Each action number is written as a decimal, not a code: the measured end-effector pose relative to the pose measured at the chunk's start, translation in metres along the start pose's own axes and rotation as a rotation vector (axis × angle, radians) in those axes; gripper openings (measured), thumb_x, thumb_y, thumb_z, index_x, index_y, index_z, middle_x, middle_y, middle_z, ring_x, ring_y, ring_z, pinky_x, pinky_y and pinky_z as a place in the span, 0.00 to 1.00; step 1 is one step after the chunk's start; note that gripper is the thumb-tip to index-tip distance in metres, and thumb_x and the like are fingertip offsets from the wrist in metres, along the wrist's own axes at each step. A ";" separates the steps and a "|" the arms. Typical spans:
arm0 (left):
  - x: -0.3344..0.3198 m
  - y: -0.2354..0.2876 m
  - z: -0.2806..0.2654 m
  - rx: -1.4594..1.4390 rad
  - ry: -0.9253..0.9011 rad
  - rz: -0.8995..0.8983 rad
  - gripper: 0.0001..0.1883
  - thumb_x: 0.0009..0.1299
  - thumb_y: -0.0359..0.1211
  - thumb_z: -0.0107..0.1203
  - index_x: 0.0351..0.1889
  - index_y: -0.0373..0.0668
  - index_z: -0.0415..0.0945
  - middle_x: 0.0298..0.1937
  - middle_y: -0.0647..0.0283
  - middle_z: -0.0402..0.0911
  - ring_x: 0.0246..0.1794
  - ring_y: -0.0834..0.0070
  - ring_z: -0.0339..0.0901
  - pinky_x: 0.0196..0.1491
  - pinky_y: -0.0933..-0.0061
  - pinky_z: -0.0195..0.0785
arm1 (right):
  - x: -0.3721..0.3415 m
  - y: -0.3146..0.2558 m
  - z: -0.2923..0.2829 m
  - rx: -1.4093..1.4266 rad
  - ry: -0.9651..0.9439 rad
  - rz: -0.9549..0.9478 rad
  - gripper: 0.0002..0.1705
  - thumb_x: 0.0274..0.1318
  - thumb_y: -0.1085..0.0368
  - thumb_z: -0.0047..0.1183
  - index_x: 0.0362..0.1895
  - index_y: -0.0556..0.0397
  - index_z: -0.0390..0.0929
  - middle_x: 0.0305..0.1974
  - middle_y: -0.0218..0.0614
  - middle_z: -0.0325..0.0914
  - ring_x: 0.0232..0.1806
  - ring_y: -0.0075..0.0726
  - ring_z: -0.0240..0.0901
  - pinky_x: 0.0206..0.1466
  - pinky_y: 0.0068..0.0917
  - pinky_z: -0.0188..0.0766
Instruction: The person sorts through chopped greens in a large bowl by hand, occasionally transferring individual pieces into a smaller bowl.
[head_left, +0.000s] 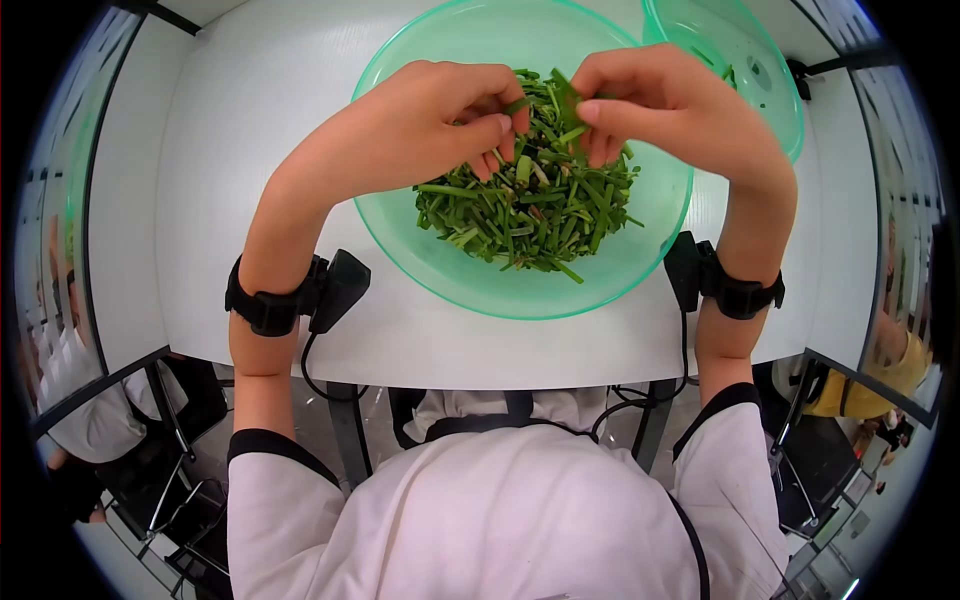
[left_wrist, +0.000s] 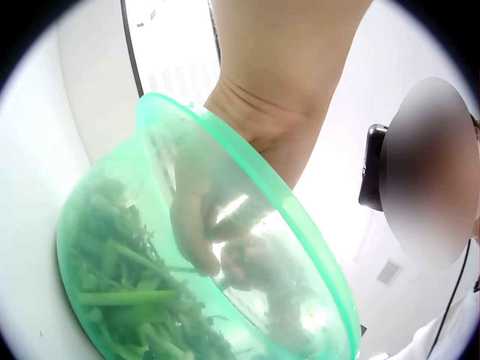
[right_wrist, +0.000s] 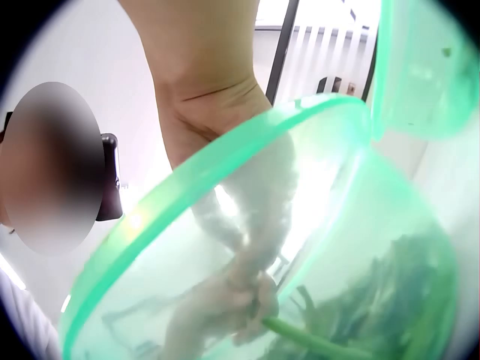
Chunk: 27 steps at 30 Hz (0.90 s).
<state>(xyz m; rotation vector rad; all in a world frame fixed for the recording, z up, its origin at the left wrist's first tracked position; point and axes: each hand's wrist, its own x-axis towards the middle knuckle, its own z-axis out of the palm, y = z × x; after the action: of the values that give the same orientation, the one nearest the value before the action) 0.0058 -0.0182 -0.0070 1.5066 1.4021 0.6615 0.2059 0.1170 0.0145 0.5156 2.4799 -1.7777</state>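
Note:
A large translucent green bowl [head_left: 450, 285] holds a heap of chopped green vegetables [head_left: 530, 215], stems and leaf strips mixed. Both hands are over the heap, close together near the bowl's far side. Between thumb and fingers, my right hand [head_left: 660, 105] pinches a flat green leaf piece [head_left: 566, 100] that stands upright. The left hand [head_left: 440, 120] has its thumb and fingers curled together, with a bit of green stem [head_left: 517, 105] at the fingertips. Through the bowl wall, the left wrist view shows the left fingers [left_wrist: 196, 232] just above the cut greens.
A second translucent green bowl [head_left: 790, 110] stands at the back right with a few green scraps inside. Both bowls are on a white table [head_left: 250, 130] with side panels. Black cameras [head_left: 340, 290] are strapped to the forearms, their cables hanging over the front edge.

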 end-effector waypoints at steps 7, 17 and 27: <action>0.001 -0.001 -0.001 0.024 0.009 0.014 0.08 0.77 0.30 0.46 0.44 0.34 0.72 0.34 0.63 0.80 0.32 0.78 0.79 0.40 0.77 0.74 | -0.040 0.032 -0.071 -0.319 0.542 0.099 0.18 0.64 0.59 0.56 0.50 0.61 0.77 0.37 0.35 0.82 0.40 0.27 0.80 0.46 0.24 0.76; 0.001 -0.001 0.000 0.067 0.035 0.009 0.09 0.78 0.31 0.47 0.42 0.33 0.72 0.35 0.62 0.80 0.33 0.78 0.79 0.41 0.77 0.74 | -0.049 0.053 -0.093 -0.852 0.777 0.542 0.22 0.53 0.49 0.60 0.42 0.55 0.85 0.37 0.44 0.84 0.39 0.46 0.80 0.46 0.33 0.73; 0.011 0.015 -0.004 0.185 -0.058 -0.041 0.07 0.75 0.29 0.51 0.41 0.32 0.72 0.33 0.62 0.80 0.31 0.77 0.79 0.40 0.75 0.76 | -0.053 0.063 -0.089 -0.764 0.768 0.403 0.13 0.47 0.60 0.63 0.33 0.57 0.84 0.31 0.40 0.83 0.35 0.37 0.79 0.42 0.31 0.72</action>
<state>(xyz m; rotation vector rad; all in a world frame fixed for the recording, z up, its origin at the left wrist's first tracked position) 0.0118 -0.0053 0.0057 1.6230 1.4778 0.4698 0.2879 0.2045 -0.0004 1.6542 2.8758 -0.4259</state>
